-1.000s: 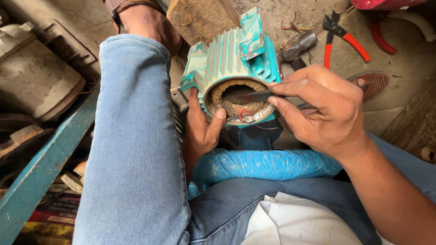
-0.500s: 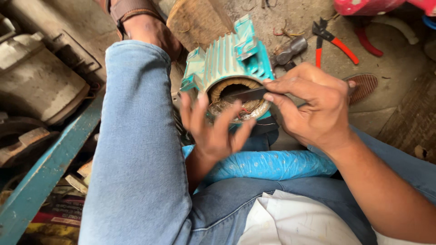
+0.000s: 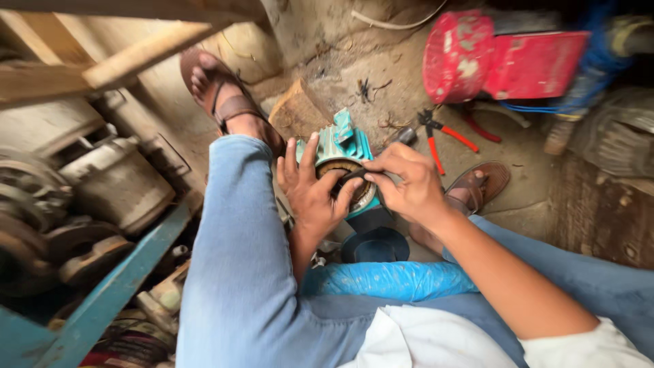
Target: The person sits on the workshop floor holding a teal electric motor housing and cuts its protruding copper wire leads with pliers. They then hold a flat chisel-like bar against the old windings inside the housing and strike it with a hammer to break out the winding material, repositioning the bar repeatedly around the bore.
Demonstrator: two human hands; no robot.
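A teal finned motor housing (image 3: 338, 144) stands on the floor between my knees, its open end toward me showing copper windings. My left hand (image 3: 312, 192) lies flat over the left side of that opening, fingers spread against the housing. My right hand (image 3: 407, 185) pinches a thin dark blade-like tool (image 3: 353, 176) whose tip reaches into the opening. A wooden block (image 3: 298, 109) lies just behind the housing.
Red-handled pliers (image 3: 443, 133) lie on the dirt floor to the right. A red machine (image 3: 501, 58) stands at the back right. Grey old motors (image 3: 102, 184) and a teal metal bar (image 3: 122, 279) crowd the left. My sandalled feet (image 3: 228, 102) flank the housing.
The view has pulled back and up. My left hand came out from under the housing's lower left side and now rests on the opening. My right hand keeps the tool at the windings.
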